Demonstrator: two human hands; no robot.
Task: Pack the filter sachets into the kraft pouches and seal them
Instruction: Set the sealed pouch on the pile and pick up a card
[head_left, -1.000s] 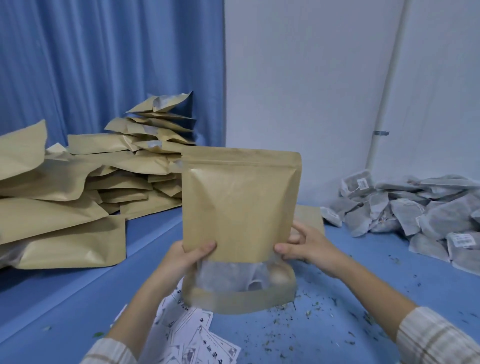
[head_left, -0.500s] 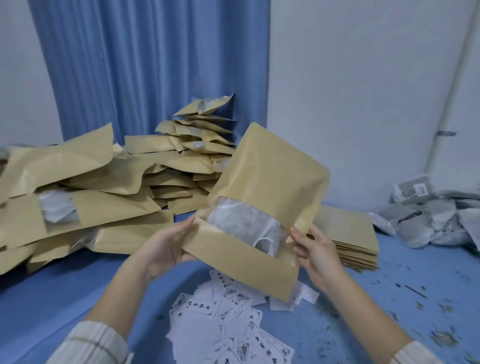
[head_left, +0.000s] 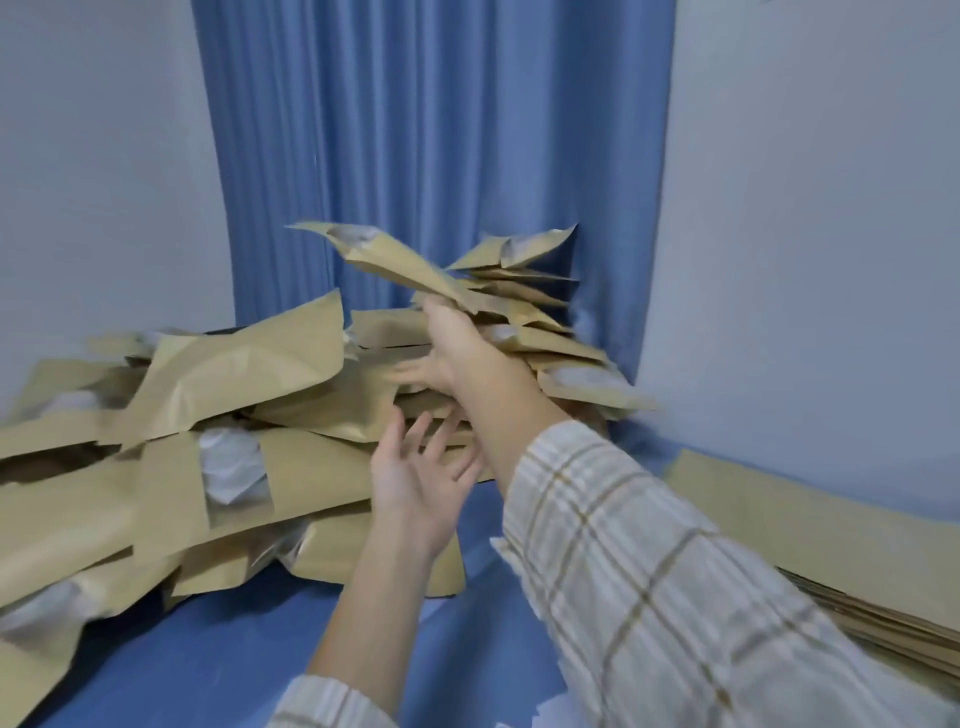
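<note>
The right hand (head_left: 452, 343) reaches out over the pile (head_left: 218, 415) of filled pouches, its fingers spread loose; a pouch (head_left: 395, 265) sits at its fingertips above the heap, blurred, so whether it grips is unclear. The left hand (head_left: 421, 483) hangs open, palm up, near the pile on the blue table (head_left: 249, 649)

My blue table (head_left: 332, 639) carries a heap of filled kraft pouches (head_left: 218, 467) and flat empty pouches (head_left: 831, 545) right.

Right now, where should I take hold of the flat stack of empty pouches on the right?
Pinch the top pouch of the flat stack at its near layered edge, coming from the front right. The sheets lie flat and fanned there, so one probably peels off; the far edge sits near the wall.
</note>
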